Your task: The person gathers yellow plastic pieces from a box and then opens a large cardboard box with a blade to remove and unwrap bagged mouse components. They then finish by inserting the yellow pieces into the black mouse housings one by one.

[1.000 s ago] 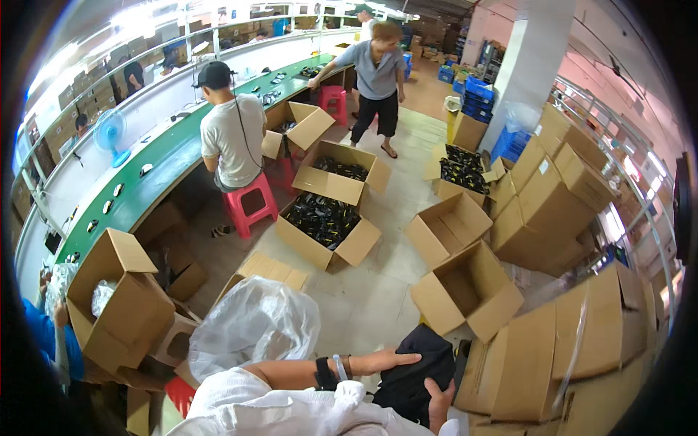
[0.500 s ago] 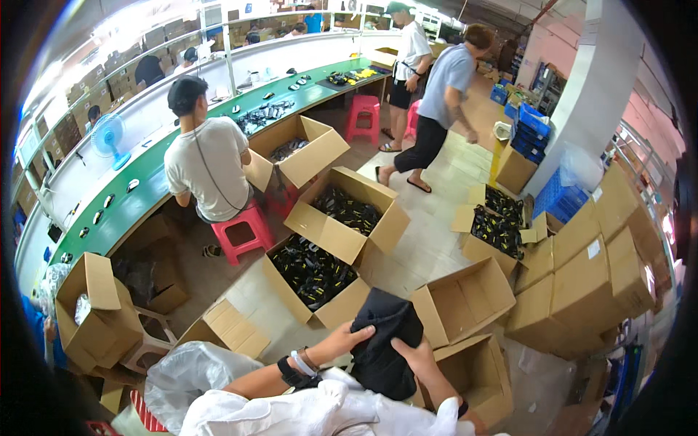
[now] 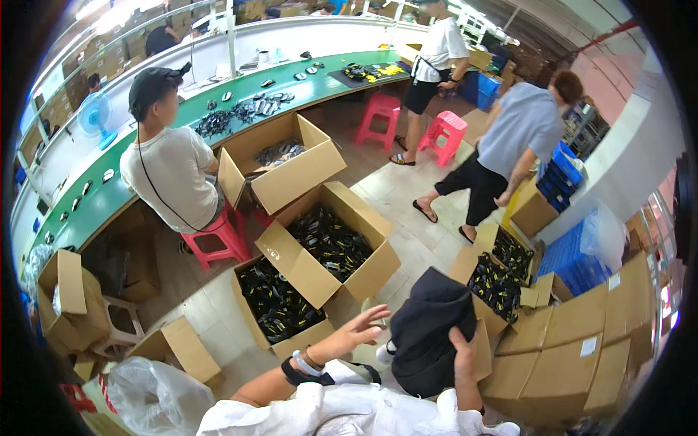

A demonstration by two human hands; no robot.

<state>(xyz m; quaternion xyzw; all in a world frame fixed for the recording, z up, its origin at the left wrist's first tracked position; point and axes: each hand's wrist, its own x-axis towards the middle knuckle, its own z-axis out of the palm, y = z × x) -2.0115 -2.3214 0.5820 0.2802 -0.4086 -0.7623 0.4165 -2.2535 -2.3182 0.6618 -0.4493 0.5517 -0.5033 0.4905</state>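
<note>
A soft black cloth item (image 3: pixel 432 330), rounded at its top, hangs in front of me. My right hand (image 3: pixel 464 356) is closed on its right edge, thumb over the front. Away to its left, my left hand (image 3: pixel 358 333) is raised with fingers spread and holds nothing. On that wrist are a black watch-like band (image 3: pixel 297 372) and lighter bands. Beyond the hands stand two open cardboard boxes, one upper (image 3: pixel 387 258) and one lower (image 3: pixel 254 320), filled with small black and yellow parts. The cloth hides part of the floor and whatever lies behind it.
A seated person (image 3: pixel 171 156) works at the green bench (image 3: pixel 153 168). Another person (image 3: pixel 520 138) bends over near a box of black and yellow parts (image 3: pixel 494 283). Stacked closed cartons (image 3: pixel 556 327) stand on the right. A clear plastic bag (image 3: pixel 156 396) lies lower left.
My left hand has let go of the black cloth and opened; my right hand still grips it, now farther right. The walking person has stepped rightward and bent down. My view has shifted.
</note>
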